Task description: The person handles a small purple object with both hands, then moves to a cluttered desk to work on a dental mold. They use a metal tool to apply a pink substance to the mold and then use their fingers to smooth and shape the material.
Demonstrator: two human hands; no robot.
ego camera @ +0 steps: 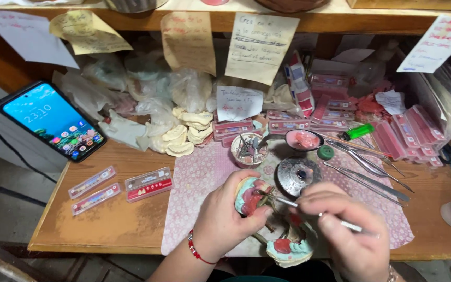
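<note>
My left hand [225, 214] grips a hinged dental model, a plaster cast with pink wax [250, 196] on its upper half; the lower half [289, 249] hangs open below. My right hand [348, 230] holds a thin metal wax tool [288, 202] like a pen, its tip touching the pink wax on the upper cast. Both hands work over a pink patterned cloth [194, 183] at the bench's front edge.
A round metal burner [298, 174], a small cup of instruments [249, 149], a dish of pink wax [304, 139], long metal tools [371, 175] and trays of artificial teeth [148, 184] surround the cloth. A lit phone [51, 120] leans at left. Plaster casts [184, 133] and paper notes sit behind.
</note>
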